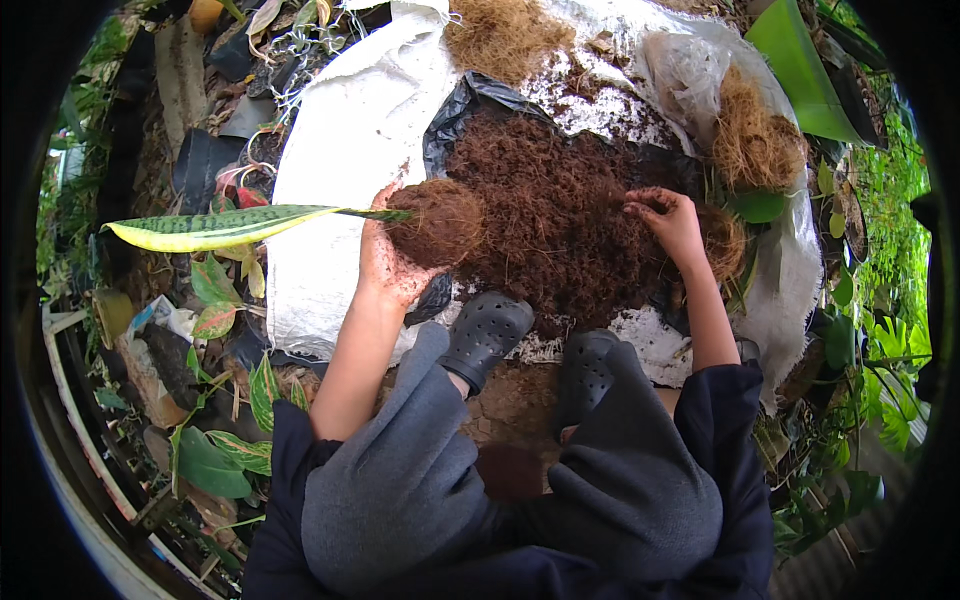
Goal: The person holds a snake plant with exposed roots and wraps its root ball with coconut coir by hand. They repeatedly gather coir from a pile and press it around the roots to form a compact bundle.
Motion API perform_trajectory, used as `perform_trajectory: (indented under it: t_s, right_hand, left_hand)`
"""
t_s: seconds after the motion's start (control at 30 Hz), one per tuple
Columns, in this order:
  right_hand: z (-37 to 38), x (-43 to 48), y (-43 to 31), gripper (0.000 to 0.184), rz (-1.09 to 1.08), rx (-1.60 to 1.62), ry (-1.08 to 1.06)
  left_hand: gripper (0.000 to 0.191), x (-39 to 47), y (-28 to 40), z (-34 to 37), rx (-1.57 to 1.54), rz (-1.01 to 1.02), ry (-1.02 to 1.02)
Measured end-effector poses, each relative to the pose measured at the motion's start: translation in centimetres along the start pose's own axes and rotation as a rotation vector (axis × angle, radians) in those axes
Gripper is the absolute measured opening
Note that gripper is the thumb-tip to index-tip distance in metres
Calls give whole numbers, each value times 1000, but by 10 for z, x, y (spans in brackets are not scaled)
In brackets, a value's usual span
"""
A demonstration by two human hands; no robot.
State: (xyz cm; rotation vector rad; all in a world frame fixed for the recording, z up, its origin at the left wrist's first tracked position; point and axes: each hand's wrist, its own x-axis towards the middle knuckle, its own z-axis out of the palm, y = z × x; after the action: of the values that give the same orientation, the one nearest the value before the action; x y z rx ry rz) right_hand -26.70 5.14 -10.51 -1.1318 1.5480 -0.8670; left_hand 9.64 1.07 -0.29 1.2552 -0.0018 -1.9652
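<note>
My left hand (390, 266) holds a round ball of brown coir fibre (442, 223), cupping it from below and from the left. Out of the ball a snake plant leaf (225, 227), dark green with yellow margins, points to the left. Dark brown coir substrate (555, 217) lies heaped on a black plastic sheet (450, 124) in front of me. Over the heap's right side is my right hand (667, 217), its fingers bent towards the thumb; whether anything is pinched there is too small to tell. Brown crumbs stick to both hands.
Under everything spreads a white woven sack (345, 157). Loose coconut fibre (506, 37) sits at the far edge, with another clump (754, 139) at right beside clear plastic (682, 67). My dark clogs (491, 330) are at the heap's near edge. Potted plants (217, 457) crowd the left side.
</note>
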Motion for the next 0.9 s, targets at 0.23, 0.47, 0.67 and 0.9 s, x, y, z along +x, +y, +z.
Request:
perform_trajectory:
  t_s: [0.23, 0.47, 0.67, 0.9]
  right_hand:
    - [-7, -5, -31, 8, 107, -371, -151]
    - [-18, 3, 5, 19, 48, -355, 88]
    - [0, -3, 42, 51, -256, -1022, -203]
    - [-4, -9, 30, 26, -315, -997, -136]
  left_hand:
    - [50, -2, -1, 1, -30, -9, -39]
    - [52, -1, 0, 0, -9, 10, 23]
    - [53, 0, -1, -3, -15, -9, -3]
    - [53, 1, -1, -4, -25, -12, -11]
